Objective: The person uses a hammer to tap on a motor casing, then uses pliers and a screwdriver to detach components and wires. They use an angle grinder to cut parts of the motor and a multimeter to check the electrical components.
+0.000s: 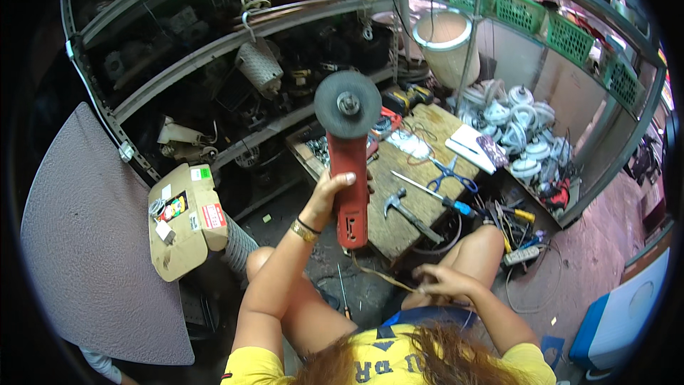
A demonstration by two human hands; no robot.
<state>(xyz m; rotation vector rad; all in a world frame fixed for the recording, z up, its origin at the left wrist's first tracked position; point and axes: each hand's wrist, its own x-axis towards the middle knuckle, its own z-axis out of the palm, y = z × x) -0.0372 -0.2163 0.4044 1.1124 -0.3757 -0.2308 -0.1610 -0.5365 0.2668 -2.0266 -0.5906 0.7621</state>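
Note:
My left hand (pixel 329 196) is wrapped round the body of a red angle grinder (pixel 349 224), raised upright over the workbench with its dark cutting disc (pixel 335 103) at the top. The grinder's cord (pixel 377 276) runs down to my right hand (pixel 438 278), whose curled fingers grip it by my right knee. On the worn wooden bench (pixel 395 232) lie a claw hammer (pixel 399 207), blue-handled scissors (pixel 445 175), a long screwdriver (pixel 427 192) and a white bag (pixel 410 146). Another screwdriver (pixel 343 289) is on the floor below.
Metal shelves (pixel 192 57) with parts stand behind. A grey curved panel (pixel 92 242) and flattened cardboard (pixel 178 242) are at left. At right are green baskets (pixel 516 11), heaped white fittings (pixel 520 117), a tool pile (pixel 513 242) and a blue-white cooler (pixel 620 314).

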